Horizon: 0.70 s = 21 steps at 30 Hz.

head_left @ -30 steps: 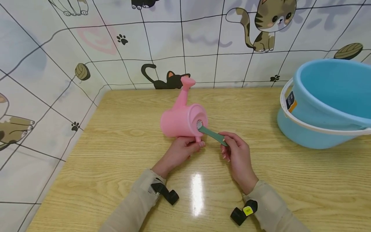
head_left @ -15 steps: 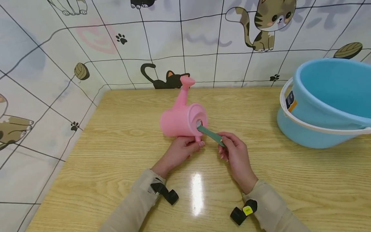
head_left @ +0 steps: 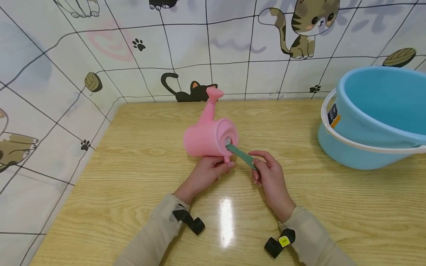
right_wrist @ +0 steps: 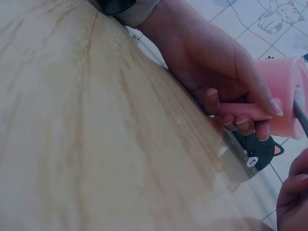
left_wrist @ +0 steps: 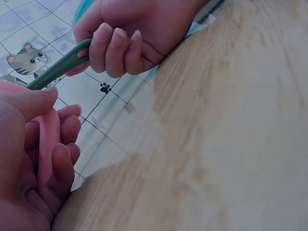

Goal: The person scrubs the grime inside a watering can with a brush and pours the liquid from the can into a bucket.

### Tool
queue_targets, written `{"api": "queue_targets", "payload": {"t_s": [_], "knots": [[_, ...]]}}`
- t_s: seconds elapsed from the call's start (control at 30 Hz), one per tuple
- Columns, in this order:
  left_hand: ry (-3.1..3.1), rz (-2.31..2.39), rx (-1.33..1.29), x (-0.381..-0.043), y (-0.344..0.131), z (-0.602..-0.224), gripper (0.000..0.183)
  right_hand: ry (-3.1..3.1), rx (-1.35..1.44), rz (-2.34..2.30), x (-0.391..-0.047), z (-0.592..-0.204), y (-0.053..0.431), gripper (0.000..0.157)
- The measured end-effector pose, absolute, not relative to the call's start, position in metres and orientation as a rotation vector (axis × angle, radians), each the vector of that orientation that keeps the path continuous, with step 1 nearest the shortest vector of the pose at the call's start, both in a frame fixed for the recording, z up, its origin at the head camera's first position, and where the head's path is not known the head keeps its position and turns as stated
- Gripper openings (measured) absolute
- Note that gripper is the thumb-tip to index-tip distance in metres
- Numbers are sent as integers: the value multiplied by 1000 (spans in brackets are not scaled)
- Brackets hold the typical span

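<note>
A pink watering can (head_left: 201, 140) lies on its side in the head view, spout toward the wall and opening facing right. My left hand (head_left: 205, 173) grips its handle (left_wrist: 48, 144), the fingers curled round it in the left wrist view. With my right hand (head_left: 273, 181) I pinch the end of a green-handled brush (head_left: 242, 155). Its whitish head sits at the can's opening and is partly hidden inside. In the right wrist view, the can's body (right_wrist: 281, 72) shows beyond my left hand, with the brush handle entering at the edge.
Two light-blue basins or buckets (head_left: 366, 155), apparently nested, stand on the right of the wooden table (head_left: 133, 147), a white carrying handle (head_left: 362, 146) hanging across the front. A cat-patterned wall (head_left: 229, 44) borders the table at the back and left.
My right hand has shifted slightly left, and the outer end of the brush handle has swung a little down and left. The watering can and my left hand stay nearly still.
</note>
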<state>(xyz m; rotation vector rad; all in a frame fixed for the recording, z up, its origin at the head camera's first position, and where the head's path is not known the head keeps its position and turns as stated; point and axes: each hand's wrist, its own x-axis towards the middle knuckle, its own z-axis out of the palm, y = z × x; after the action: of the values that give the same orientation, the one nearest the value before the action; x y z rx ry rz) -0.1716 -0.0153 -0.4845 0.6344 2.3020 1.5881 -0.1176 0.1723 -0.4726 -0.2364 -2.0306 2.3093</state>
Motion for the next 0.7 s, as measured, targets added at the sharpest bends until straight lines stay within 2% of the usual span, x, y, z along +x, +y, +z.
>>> {"api": "queue_targets", "payload": {"t_s": [0.3, 0.43, 0.7], "knots": [[2300, 1561, 602, -157, -14, -451, 24, -2122, -162, 2333, -118, -473, 173, 26], [2299, 1564, 604, -157, -14, -452, 24, -2177, -147, 2302, -118, -475, 173, 31], [2287, 1593, 615, -170, -16, -482, 29, -2282, -77, 2249, -117, -476, 173, 43]]}}
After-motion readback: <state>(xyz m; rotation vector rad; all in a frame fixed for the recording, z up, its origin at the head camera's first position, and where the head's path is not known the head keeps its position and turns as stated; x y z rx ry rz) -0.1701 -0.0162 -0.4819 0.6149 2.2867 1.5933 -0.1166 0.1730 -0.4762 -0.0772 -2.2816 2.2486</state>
